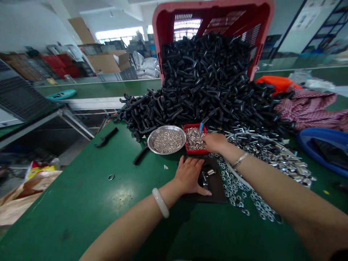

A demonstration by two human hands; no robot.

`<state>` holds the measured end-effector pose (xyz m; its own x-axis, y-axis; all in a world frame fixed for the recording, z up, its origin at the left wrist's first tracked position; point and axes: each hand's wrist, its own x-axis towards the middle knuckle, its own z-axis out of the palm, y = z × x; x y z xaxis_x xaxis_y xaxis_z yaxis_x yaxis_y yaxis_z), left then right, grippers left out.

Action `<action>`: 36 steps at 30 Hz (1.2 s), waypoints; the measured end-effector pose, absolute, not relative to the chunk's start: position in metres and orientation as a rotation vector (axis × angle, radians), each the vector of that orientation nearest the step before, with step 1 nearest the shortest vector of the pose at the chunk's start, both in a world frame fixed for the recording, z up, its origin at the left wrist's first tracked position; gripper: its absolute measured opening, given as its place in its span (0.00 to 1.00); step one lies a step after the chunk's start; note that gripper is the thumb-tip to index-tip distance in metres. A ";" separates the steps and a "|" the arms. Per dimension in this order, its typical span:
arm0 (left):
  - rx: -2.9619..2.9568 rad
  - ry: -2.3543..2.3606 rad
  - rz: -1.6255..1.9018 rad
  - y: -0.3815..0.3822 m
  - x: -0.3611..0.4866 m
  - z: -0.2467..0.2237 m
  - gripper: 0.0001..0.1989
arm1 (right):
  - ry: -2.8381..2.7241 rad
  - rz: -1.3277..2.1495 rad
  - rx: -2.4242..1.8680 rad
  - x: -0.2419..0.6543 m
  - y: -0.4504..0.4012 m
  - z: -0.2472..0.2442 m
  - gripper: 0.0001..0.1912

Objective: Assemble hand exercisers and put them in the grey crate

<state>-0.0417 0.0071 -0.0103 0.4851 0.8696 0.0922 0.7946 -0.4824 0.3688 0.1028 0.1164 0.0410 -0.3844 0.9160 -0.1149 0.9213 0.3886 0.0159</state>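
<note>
My left hand lies palm down over a dark square mat, its fingers and thumb spread. Beside its thumb on the mat are a small spring and a small shiny metal part; whatever is under the palm is hidden. My right hand reaches to the right edge of a red box of small metal pins. Its fingers are drawn together, and what they hold, if anything, cannot be made out. Left of the box stands a metal bowl of tiny silvery pieces.
Black curved handles spill from a tipped red crate across the back. Metal rings and shiny metal fittings lie at the right, before a blue tray. Two loose handles and a single ring lie left.
</note>
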 end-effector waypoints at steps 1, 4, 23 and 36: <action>2.470 1.398 0.363 0.008 -0.040 -0.012 0.54 | 2.503 -0.099 1.672 0.097 0.124 0.038 0.10; 2.468 1.385 0.328 0.008 -0.039 -0.015 0.55 | 2.524 -0.145 1.696 0.086 0.135 0.027 0.10; 1.839 1.685 0.911 0.089 -0.035 0.006 0.17 | 2.743 -1.451 1.951 0.115 0.139 0.004 0.15; 2.079 1.771 0.821 0.088 -0.045 0.004 0.09 | 2.836 -0.873 2.158 0.117 0.132 0.016 0.10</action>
<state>-0.0447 0.0885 0.0042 0.0828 0.9688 0.2334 0.8043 -0.2033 0.5584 0.1175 0.1324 0.0156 -0.2195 0.9672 0.1281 0.7279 0.2498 -0.6386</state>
